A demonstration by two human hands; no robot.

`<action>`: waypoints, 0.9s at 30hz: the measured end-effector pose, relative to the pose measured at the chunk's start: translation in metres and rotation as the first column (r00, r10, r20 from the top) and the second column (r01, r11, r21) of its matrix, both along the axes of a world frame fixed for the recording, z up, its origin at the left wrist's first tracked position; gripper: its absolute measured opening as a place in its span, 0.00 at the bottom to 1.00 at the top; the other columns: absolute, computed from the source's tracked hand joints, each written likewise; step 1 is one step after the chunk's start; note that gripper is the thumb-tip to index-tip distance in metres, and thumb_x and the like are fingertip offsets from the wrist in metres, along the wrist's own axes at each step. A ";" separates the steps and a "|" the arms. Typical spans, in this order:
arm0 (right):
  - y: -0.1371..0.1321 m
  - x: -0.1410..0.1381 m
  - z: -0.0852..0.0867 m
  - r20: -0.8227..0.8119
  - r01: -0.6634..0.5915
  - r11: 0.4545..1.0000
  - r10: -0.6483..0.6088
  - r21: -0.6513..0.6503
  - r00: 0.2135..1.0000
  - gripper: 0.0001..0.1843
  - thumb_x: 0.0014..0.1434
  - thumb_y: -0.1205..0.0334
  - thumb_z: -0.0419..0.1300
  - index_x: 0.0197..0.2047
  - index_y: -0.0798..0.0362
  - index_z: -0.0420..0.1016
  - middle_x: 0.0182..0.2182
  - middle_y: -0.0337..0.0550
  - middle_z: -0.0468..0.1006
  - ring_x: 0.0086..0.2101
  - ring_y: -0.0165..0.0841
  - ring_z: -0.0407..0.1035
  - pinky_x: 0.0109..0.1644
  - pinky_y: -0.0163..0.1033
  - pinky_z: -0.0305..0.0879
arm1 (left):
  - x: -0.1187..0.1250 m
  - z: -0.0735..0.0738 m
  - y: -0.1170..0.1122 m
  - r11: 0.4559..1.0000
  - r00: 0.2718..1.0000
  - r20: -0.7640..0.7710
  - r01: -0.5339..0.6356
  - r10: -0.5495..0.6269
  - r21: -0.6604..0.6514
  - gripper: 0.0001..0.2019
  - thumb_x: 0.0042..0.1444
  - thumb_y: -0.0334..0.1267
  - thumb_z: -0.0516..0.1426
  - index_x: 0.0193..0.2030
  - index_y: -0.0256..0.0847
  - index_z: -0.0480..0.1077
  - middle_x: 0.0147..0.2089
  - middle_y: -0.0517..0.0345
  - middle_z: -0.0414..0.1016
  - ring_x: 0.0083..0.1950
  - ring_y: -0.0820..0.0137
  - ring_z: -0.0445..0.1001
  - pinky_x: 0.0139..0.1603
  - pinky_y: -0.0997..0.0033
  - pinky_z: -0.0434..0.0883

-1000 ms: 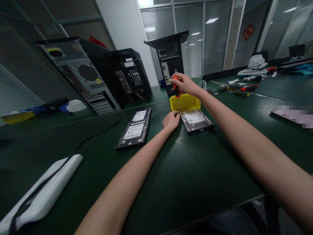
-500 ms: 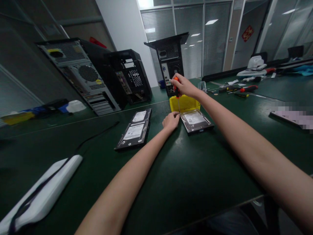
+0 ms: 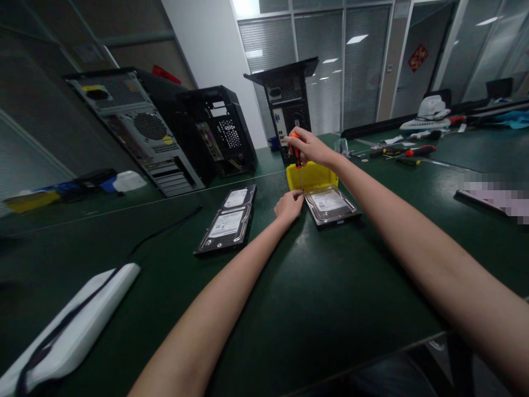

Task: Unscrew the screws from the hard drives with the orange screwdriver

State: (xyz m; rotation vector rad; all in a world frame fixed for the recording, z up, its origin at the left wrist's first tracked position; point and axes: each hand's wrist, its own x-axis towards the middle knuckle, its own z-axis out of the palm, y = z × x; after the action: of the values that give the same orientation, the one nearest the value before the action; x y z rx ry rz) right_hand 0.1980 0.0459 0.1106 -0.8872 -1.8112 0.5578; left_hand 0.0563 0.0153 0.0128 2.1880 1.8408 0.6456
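Observation:
My right hand [image 3: 312,148] is wrapped round the orange and black handle of a screwdriver [image 3: 298,159]. The screwdriver leans a little to the left, its thin shaft running down to the far left corner of a hard drive [image 3: 330,203]. That drive lies label up on the table, just in front of an open yellow case [image 3: 316,176]. At the same corner is my left hand [image 3: 288,205], its fingers curled and the fingertips close to the screwdriver's tip. Whatever those fingertips pinch, if anything, is too small to make out.
Left of my hands, two more hard drives [image 3: 227,220] lie end to end on the green table [image 3: 330,292]. Several computer cases [image 3: 165,127] stand behind. Hand tools [image 3: 413,151] lie at the right, near a pixelated flat object [image 3: 496,198]. A white strapped object [image 3: 82,320] lies front left.
The screwdriver's handle has tipped slightly to the left and down, and my right hand with it. My left hand and the hard drive look the same.

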 end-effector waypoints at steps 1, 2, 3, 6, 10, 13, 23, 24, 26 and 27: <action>0.001 0.001 -0.001 -0.007 0.003 1.000 -0.003 0.007 1.000 0.21 0.61 0.41 0.51 0.39 0.52 0.61 0.31 0.41 0.72 0.21 0.25 0.63 0.23 0.33 0.65 | 0.000 0.000 0.000 1.000 1.000 0.000 -0.001 0.001 -0.001 0.18 0.60 0.50 0.50 0.54 0.54 0.72 0.56 0.62 0.74 0.56 0.62 0.72 0.53 0.66 0.69; 0.003 0.001 -0.001 -0.014 0.002 1.000 -0.002 0.010 1.000 0.20 0.60 0.41 0.52 0.39 0.52 0.61 0.31 0.41 0.72 0.20 0.24 0.63 0.23 0.32 0.64 | 0.000 -0.001 0.000 1.000 1.000 0.000 0.000 0.000 -0.001 0.18 0.60 0.49 0.50 0.54 0.55 0.72 0.56 0.63 0.74 0.56 0.62 0.72 0.53 0.66 0.69; 0.004 0.002 -0.002 -0.021 0.001 1.000 -0.001 0.009 1.000 0.20 0.60 0.42 0.52 0.39 0.52 0.60 0.30 0.41 0.73 0.20 0.24 0.62 0.22 0.32 0.63 | 0.000 -0.001 0.000 1.000 1.000 0.000 0.001 -0.001 0.000 0.18 0.60 0.49 0.50 0.54 0.55 0.72 0.56 0.63 0.74 0.56 0.63 0.72 0.53 0.67 0.69; 0.008 0.002 -0.004 -0.029 0.005 1.000 -0.006 -0.005 1.000 0.20 0.60 0.42 0.53 0.39 0.51 0.59 0.26 0.38 0.73 0.18 0.23 0.61 0.20 0.30 0.61 | -0.001 -0.002 0.001 1.000 1.000 0.004 0.004 -0.004 0.009 0.18 0.60 0.49 0.50 0.53 0.53 0.73 0.55 0.62 0.75 0.55 0.62 0.73 0.52 0.66 0.69; 0.005 0.000 -0.006 -0.015 0.032 0.999 -0.032 0.025 0.999 0.16 0.62 0.46 0.52 0.41 0.50 0.60 0.26 0.37 0.72 0.19 0.24 0.61 0.22 0.30 0.61 | 0.000 -0.002 0.001 1.000 1.000 0.008 0.003 -0.003 0.008 0.18 0.60 0.48 0.50 0.53 0.53 0.73 0.55 0.61 0.75 0.55 0.61 0.72 0.53 0.64 0.69; -0.001 -0.001 -0.005 0.006 0.063 0.994 -0.064 0.085 0.998 0.12 0.64 0.51 0.50 0.45 0.49 0.61 0.25 0.37 0.71 0.21 0.25 0.63 0.25 0.30 0.63 | 0.000 -0.002 0.001 1.000 1.000 0.010 -0.003 0.003 0.003 0.18 0.60 0.48 0.50 0.53 0.53 0.73 0.55 0.61 0.75 0.55 0.61 0.73 0.53 0.64 0.69; 0.003 0.000 -0.004 0.013 0.050 0.997 -0.051 0.060 0.999 0.16 0.64 0.45 0.48 0.44 0.49 0.62 0.24 0.36 0.68 0.20 0.24 0.61 0.24 0.31 0.64 | -0.001 -0.003 0.002 1.000 0.999 0.051 -0.016 0.016 0.011 0.16 0.60 0.46 0.51 0.51 0.51 0.74 0.52 0.61 0.77 0.52 0.63 0.74 0.50 0.67 0.69; 0.003 0.000 -0.004 0.006 0.042 0.998 -0.043 0.046 0.999 0.17 0.64 0.45 0.46 0.44 0.49 0.62 0.24 0.36 0.68 0.20 0.24 0.61 0.24 0.31 0.64 | -0.001 -0.003 0.002 1.000 0.998 0.057 -0.019 0.018 0.011 0.16 0.60 0.46 0.51 0.51 0.51 0.74 0.52 0.60 0.77 0.52 0.64 0.74 0.50 0.68 0.69; 0.003 0.000 -0.003 0.002 0.020 1.000 -0.020 0.024 1.000 0.18 0.66 0.46 0.43 0.45 0.50 0.63 0.24 0.36 0.68 0.19 0.23 0.60 0.23 0.30 0.63 | -0.001 -0.003 0.001 1.000 0.998 0.061 -0.021 0.021 0.010 0.16 0.60 0.46 0.51 0.51 0.51 0.74 0.52 0.60 0.77 0.51 0.64 0.74 0.50 0.68 0.69; 0.002 -0.001 -0.002 0.006 0.009 1.000 -0.009 0.017 1.000 0.17 0.66 0.47 0.43 0.45 0.50 0.63 0.24 0.36 0.68 0.19 0.23 0.60 0.23 0.30 0.63 | -0.001 -0.003 0.001 1.000 0.998 0.060 -0.021 0.021 0.008 0.16 0.60 0.47 0.51 0.51 0.51 0.74 0.52 0.60 0.77 0.51 0.64 0.74 0.50 0.68 0.69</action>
State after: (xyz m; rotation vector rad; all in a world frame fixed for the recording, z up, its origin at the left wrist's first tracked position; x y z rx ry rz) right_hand 0.1975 0.0478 0.1083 -0.8859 -1.8140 0.5345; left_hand 0.0549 0.0164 0.0099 2.1330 1.8365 0.7170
